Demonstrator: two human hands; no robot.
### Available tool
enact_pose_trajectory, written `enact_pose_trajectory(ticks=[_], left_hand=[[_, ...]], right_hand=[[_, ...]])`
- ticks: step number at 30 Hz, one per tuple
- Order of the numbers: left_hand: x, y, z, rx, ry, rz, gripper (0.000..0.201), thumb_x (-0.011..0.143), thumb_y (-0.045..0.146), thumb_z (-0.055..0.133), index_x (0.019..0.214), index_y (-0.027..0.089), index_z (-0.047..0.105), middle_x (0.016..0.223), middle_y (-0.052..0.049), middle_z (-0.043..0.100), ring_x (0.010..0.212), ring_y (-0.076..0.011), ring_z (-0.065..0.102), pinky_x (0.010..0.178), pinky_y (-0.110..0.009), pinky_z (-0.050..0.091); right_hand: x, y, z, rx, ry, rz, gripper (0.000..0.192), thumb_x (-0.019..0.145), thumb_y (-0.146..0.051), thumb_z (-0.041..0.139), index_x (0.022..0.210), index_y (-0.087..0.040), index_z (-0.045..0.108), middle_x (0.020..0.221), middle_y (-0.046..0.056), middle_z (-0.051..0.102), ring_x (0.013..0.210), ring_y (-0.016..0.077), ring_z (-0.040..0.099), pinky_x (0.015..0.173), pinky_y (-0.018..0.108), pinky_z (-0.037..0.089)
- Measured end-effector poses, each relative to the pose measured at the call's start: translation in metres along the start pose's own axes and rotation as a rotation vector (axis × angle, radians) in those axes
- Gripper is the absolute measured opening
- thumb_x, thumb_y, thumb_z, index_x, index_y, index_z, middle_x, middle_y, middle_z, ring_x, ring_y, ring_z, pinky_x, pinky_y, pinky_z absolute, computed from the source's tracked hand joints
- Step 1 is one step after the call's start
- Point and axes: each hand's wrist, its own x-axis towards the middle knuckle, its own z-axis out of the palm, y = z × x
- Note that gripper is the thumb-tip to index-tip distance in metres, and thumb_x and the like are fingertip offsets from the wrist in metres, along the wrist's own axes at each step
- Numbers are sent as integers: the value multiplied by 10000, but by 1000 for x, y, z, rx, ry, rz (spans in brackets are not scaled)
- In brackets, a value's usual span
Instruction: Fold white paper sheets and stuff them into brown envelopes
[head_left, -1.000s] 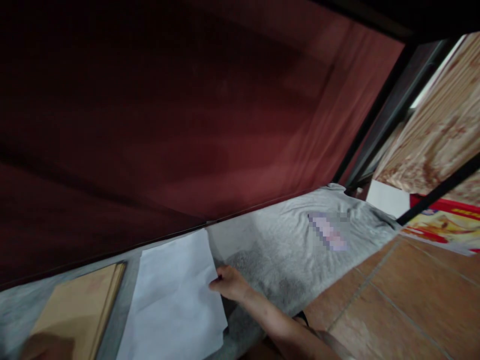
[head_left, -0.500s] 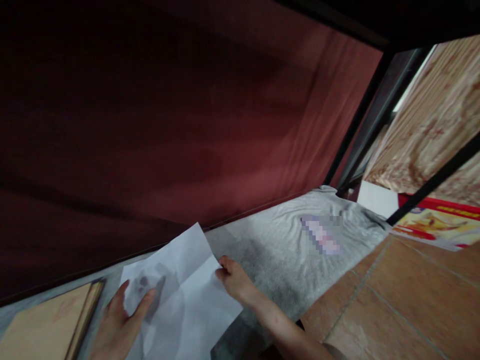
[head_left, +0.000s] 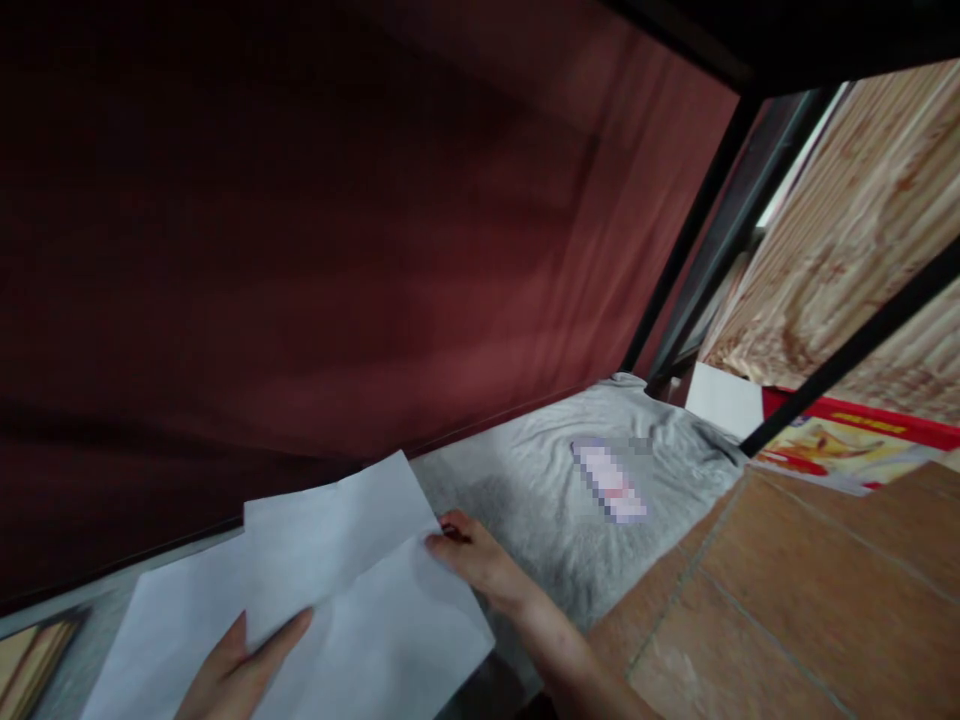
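White paper sheets [head_left: 352, 590] lie spread on a grey cloth [head_left: 555, 480] covering a low shelf. My right hand [head_left: 476, 555] pinches the right edge of the upper sheet, fingers closed on the paper. My left hand [head_left: 240, 670] comes in from the bottom left with its fingers pressed on the sheets, thumb on top of the paper. A second sheet [head_left: 165, 630] shows underneath, sticking out to the left.
A dark red curtain [head_left: 337, 250] hangs behind the shelf. Black metal frame bars [head_left: 682, 240] stand at the right. A brown flat folder [head_left: 30, 660] lies at the far left. Terracotta floor tiles [head_left: 810, 600] and a red printed box [head_left: 840, 440] are to the right.
My left hand came into view and settled on the paper. The sheets have fanned apart, one sliding left over the brown folder. The camera shifted right, pushing the folder nearly out of view.
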Motion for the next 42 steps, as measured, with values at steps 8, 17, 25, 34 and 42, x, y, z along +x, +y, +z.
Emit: enact_pose_trajectory(ticks=[8, 17, 25, 34, 42], left_hand=[[-19, 22, 27, -285, -248, -186, 569, 596, 381, 867, 1106, 201, 693, 936, -78, 796, 864, -332, 756, 737, -405, 627], [-16, 10, 54, -384, -273, -11, 551, 568, 429, 851, 1021, 129, 757, 958, -107, 788, 918, -312, 722, 777, -355, 550], [-27, 12, 50, -470, -277, 67, 462, 643, 396, 816, 1026, 143, 758, 1001, -103, 779, 1029, -308, 694, 813, -342, 530], [-43, 29, 33, -555, -251, 244, 296, 727, 396, 775, 908, 170, 714, 906, -60, 769, 847, -217, 704, 808, -307, 518], [-51, 43, 5, -186, 99, 795, 73, 769, 286, 715, 759, 215, 727, 932, -45, 740, 922, -213, 669, 869, -318, 504]], right_hand=[[23, 3, -27, -505, 122, -41, 85, 747, -163, 563, 714, -183, 639, 648, -16, 586, 635, 144, 536, 614, 250, 378], [30, 7, -67, -431, 150, -87, 177, 722, -358, 593, 687, -186, 618, 570, -34, 557, 575, 137, 491, 543, 249, 351], [15, -8, -63, -179, 116, -24, 312, 667, -459, 698, 806, -180, 718, 706, 18, 686, 675, 192, 592, 628, 300, 452], [-10, -46, -52, 45, 70, -60, 401, 687, -480, 825, 970, -203, 762, 923, 57, 779, 834, 243, 697, 778, 344, 533], [-34, -89, -58, -161, 65, -446, 247, 731, -460, 789, 826, -233, 773, 1139, 93, 741, 1080, 284, 652, 934, 378, 503]])
